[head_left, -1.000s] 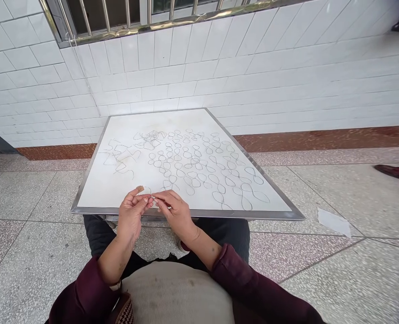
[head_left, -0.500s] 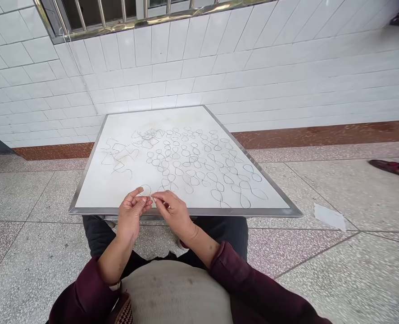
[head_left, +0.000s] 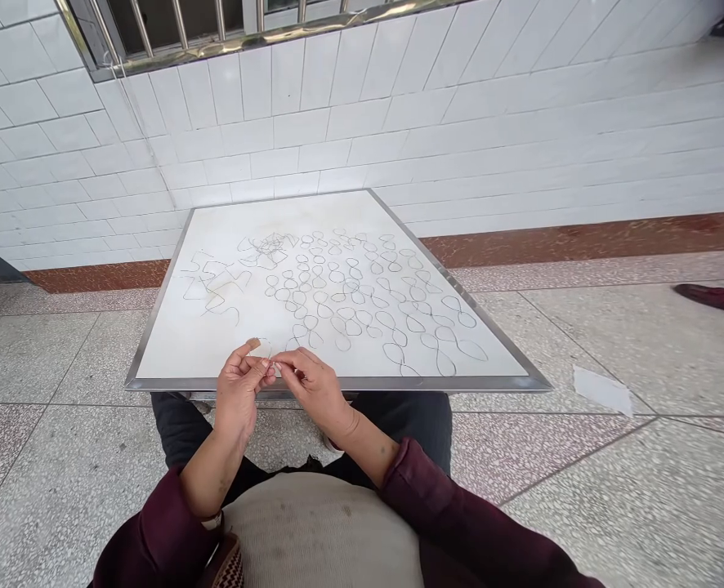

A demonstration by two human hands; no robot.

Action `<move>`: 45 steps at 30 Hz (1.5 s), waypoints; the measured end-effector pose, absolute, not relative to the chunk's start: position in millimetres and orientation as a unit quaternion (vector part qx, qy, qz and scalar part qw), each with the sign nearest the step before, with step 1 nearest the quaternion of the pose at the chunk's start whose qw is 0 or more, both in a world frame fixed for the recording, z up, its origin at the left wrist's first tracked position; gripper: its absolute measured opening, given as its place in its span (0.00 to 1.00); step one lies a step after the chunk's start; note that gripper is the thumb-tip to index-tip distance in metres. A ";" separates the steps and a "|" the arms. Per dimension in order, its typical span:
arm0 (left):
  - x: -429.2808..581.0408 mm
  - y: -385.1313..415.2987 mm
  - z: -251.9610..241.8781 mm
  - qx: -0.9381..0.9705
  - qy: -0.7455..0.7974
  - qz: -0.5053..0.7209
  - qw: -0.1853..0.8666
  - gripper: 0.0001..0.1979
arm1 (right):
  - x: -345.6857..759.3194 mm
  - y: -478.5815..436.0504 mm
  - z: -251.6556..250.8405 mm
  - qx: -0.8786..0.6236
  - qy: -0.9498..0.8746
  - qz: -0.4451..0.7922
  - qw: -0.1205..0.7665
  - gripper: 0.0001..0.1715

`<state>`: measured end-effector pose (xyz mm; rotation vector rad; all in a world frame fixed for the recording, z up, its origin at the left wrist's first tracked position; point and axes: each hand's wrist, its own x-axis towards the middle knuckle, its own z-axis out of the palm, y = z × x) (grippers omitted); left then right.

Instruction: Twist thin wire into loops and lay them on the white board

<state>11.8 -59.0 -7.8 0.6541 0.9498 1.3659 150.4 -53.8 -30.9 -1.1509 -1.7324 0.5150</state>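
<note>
Evidently, a thin wire (head_left: 269, 346) is the thing in hand, just above the near edge of the white tabletop (head_left: 175, 351), left of that edge's middle; a faint curve of it rises over the fingers, its ends too fine to make out. The left hand (head_left: 238, 385) pinches it between thumb and fingers, a tan wrap (head_left: 253, 344) around one raised fingertip. The right hand (head_left: 319, 390) meets it there, thumb and forefinger pinched on the same wire, the fingertips of both hands nearly touching. Beyond them, figure-eight wire loops (head_left: 350, 292) cover the tabletop's middle and right; a tangled wire heap (head_left: 270, 247) lies toward its far left, and loose bent wires (head_left: 215, 287) nearer its left edge. Behind the tabletop stands a white tiled wall (head_left: 337, 147); right of it, a white scrap (head_left: 602, 390) lies on the floor (head_left: 583, 327).
</note>
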 end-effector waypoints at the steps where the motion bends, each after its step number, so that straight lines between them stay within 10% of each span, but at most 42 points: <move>1: 12.3 -59.0 -7.0 0.286 0.416 0.600 0.620 0.24 | 150.0 -53.4 -32.7 -0.475 -0.701 0.223 0.484 0.10; 26: 9.8 -62.2 -7.8 0.372 0.437 0.611 0.546 0.24 | 146.9 -55.7 -29.5 -0.434 -0.721 0.235 0.487 0.10; 36: 10.9 -63.2 -5.9 0.362 0.448 0.636 0.513 0.24 | 136.9 -57.6 -33.6 -0.397 -0.521 0.566 0.500 0.13; 45: 8.9 -64.2 -8.2 0.401 0.446 0.610 0.518 0.23 | 135.0 -56.8 -32.9 -0.406 -0.523 0.557 0.501 0.14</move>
